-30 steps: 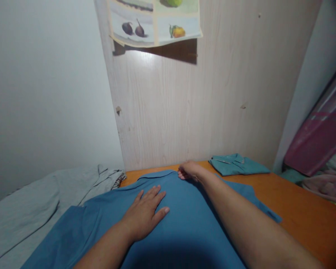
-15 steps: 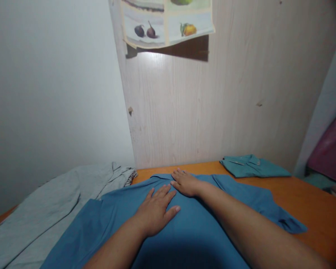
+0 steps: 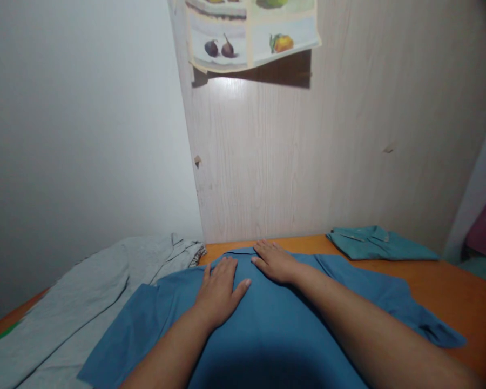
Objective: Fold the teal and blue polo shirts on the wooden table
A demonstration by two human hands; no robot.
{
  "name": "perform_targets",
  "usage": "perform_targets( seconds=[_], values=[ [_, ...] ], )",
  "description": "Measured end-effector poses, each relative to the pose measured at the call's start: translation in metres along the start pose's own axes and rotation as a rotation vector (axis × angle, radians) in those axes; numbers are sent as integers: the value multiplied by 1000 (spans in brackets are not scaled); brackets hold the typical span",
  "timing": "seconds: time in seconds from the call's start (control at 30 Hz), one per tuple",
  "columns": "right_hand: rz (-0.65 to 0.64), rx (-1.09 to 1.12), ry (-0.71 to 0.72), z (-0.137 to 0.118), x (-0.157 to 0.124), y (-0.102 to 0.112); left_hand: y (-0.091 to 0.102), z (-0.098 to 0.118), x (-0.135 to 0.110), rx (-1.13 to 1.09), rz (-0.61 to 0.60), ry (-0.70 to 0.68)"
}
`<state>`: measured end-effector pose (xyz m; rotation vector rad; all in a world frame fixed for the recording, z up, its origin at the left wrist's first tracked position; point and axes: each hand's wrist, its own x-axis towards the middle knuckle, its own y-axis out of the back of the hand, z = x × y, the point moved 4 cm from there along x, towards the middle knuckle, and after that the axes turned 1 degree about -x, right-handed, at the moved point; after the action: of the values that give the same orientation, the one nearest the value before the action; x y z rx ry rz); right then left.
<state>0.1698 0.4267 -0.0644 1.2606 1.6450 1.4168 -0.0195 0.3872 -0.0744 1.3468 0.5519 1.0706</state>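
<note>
Across the back stands a pale wood-grain wall (image 3: 259,162), and below it runs an orange desk (image 3: 437,286). On the desk, in the middle, lies a blue shirt (image 3: 263,335), spread out with its neck edge toward the wall and a short sleeve out to each side; its near end runs into dark shade and out of the frame. To its left a grey garment (image 3: 89,286) lies loosely laid out, the shirt's left sleeve resting over its edge. Above, a sheet of fruit pictures (image 3: 263,43) hangs on the wall. At the back right sits a teal garment (image 3: 389,246), folded into a flat packet, apart from the blue shirt.

As far as can be judged, smoothing is in hand: the body is largely flat, while the right sleeve looks creased toward its cuff and no fold has been made in the shirt. The teal packet looks finished; the grey garment is unfolded. No container shows.

Left hand (image 3: 218,297) and right hand (image 3: 277,263) rest palm down on the shirt near its neck, each grip wide, fingers extended, pinching nothing.
</note>
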Motion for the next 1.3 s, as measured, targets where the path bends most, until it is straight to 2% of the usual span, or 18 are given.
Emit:
perform_targets(
  seconds=[0.13, 0.3, 0.47, 0.8, 0.97, 1.1, 1.2, 1.3],
  values=[
    [17, -22, 29, -6, -1, 3, 0, -15, 1, 88, -11, 96],
    [-13, -32, 90, -15, -4, -1, -3, -17, 1, 128, -63, 114],
    [-103, -29, 72, -13, -6, -11, -7, -20, 3, 118, -122, 143],
    [-141, 20, 23, -9, -4, -17, -8, -23, 3, 96, -162, 179],
    [-145, -3, 27, -8, -3, -19, -7, -25, 2, 108, -118, 209],
    [-147, -3, 33, -8, -3, -20, 2, -21, 1, 150, 4, 214],
    [-135, -8, 39, -8, -2, -20, 11, -10, 1, 174, 112, 151],
    [-133, -12, 40, -7, -1, -22, 9, 5, 0, 107, 82, 17]
  ],
)
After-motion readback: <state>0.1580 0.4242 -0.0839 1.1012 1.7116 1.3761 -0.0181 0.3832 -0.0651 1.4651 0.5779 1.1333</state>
